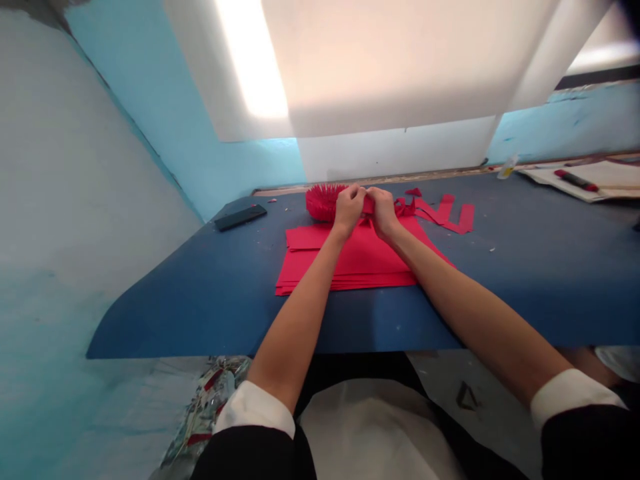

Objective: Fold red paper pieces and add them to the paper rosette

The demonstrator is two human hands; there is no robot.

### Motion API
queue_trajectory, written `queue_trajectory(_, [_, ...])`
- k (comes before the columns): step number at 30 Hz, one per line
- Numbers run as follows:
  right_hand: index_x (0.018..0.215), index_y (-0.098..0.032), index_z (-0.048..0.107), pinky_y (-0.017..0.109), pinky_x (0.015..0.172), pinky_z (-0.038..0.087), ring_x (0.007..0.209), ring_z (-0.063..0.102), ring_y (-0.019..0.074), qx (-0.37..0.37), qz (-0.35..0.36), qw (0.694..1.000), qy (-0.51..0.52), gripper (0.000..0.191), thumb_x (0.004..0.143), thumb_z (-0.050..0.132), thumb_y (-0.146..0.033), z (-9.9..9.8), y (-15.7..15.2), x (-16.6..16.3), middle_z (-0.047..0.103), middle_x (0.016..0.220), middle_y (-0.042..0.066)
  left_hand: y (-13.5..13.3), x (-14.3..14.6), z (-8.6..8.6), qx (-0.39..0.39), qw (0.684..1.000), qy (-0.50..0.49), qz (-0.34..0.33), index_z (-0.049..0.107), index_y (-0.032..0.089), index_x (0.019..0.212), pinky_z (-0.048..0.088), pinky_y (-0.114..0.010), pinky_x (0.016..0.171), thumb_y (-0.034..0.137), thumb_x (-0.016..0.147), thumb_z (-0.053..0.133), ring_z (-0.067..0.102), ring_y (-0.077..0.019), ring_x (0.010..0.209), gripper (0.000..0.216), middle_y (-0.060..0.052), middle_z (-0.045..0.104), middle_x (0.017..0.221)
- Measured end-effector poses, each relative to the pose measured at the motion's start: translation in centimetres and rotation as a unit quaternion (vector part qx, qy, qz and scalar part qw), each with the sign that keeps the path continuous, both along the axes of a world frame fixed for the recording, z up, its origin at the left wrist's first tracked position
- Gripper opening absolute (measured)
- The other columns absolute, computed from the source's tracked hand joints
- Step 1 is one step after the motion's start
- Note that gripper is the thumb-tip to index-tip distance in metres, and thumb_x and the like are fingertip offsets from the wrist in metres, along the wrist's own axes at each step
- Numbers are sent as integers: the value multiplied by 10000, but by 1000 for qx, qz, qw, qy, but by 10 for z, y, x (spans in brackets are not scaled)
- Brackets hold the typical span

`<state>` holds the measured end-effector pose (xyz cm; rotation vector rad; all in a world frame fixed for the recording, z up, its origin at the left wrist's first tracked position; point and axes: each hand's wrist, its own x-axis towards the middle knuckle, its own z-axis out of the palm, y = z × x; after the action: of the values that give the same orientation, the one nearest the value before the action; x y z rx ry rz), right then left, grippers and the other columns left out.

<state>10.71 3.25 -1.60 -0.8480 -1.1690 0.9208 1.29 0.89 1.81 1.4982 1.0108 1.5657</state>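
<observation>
My left hand point(349, 208) and my right hand point(383, 208) meet close together above a stack of red sheets point(345, 267) on the blue table. Both are closed on a red strip point(369, 205), part of which shows between them; it looks like paper. Just left of my left hand, a round red bundle with a spiky, fringed top point(323, 201) rests at the far side of the stack. Whether the strip joins this bundle is hidden by my fingers. Beside my right hand lie crumpled red pieces point(406, 207) and folded red strips point(450, 215).
A black phone-like object point(241, 218) lies at the table's left. At the back right are a small clear bottle point(508, 167) and papers point(607, 175) with a red-and-black marker point(576, 180) on them. The blue table point(200, 300) meets the wall behind. Scraps point(213, 393) litter the floor.
</observation>
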Motion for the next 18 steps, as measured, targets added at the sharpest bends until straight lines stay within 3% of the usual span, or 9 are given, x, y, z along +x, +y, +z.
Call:
queue_trajectory(2, [638,-271,404,315,515,355,601,349,155,0,-13,1000,-22,502,807,709,-632,-2,1,1,376,626,-11,-4,1,-7,-30,998,-45,-17,392,188,558,296,-256,603,28,974,556,355,-106,608,475,43,366,594])
queue_trajectory(7, [680,-274,368,341,562,414,589,401,166,20,11,997,-78,521,887,624,-677,-2,-4,-2,382,626,-11,-9,-15,-13,-124,972,-153,-131,520,184,669,346,-226,551,131,989,542,411,-92,564,326,41,456,632])
queue_trajectory(14, [688,-268,420,329,593,428,611,401,151,19,69,997,-15,407,746,687,-570,11,-20,-9,403,659,-20,-5,-26,-13,-110,959,-191,-177,460,204,629,300,-269,547,169,999,539,361,-99,518,380,38,403,585])
queue_trajectory(18, [692,-264,460,326,597,443,625,427,159,22,91,996,-2,346,750,674,-530,15,-22,-7,427,660,-16,-5,-27,-13,-96,959,-192,-185,475,208,643,330,-295,592,236,1021,559,379,-114,541,389,27,433,595])
